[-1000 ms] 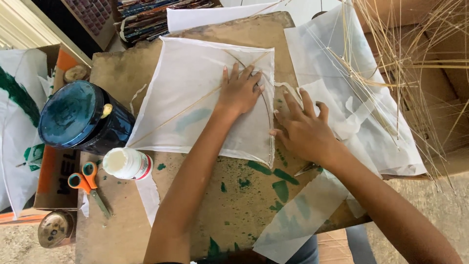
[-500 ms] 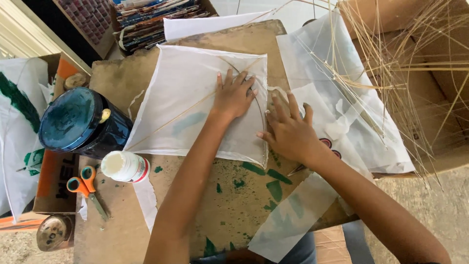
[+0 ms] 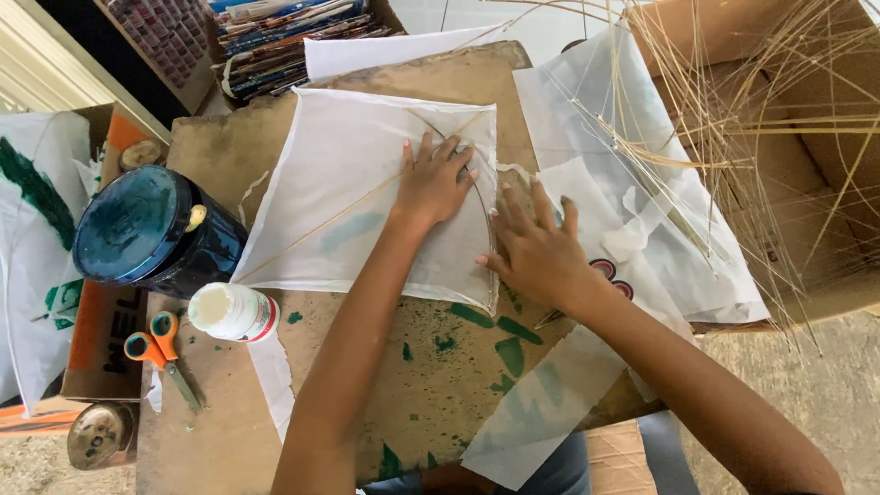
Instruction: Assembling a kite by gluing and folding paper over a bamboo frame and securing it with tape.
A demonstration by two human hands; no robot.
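A white paper kite (image 3: 339,197) with thin stick spars lies flat on a brown cardboard work board (image 3: 403,385) stained with green paint. My left hand (image 3: 438,179) lies flat on the kite's right part, fingers spread. At the kite's right edge, my right hand (image 3: 536,247) presses down with fingers spread along the curved spar and paper border. Neither hand holds anything.
A dark blue round tin (image 3: 147,229) and a white glue bottle (image 3: 234,312) stand left of the kite. Orange-handled scissors (image 3: 165,353) lie at the lower left. Loose white paper sheets (image 3: 632,211) and a bundle of thin sticks (image 3: 761,119) fill the right. Stacked magazines (image 3: 284,37) sit at the top.
Both hands have slid slightly along the kite's right edge, the right hand moving up toward the left hand. The view has shifted a little.
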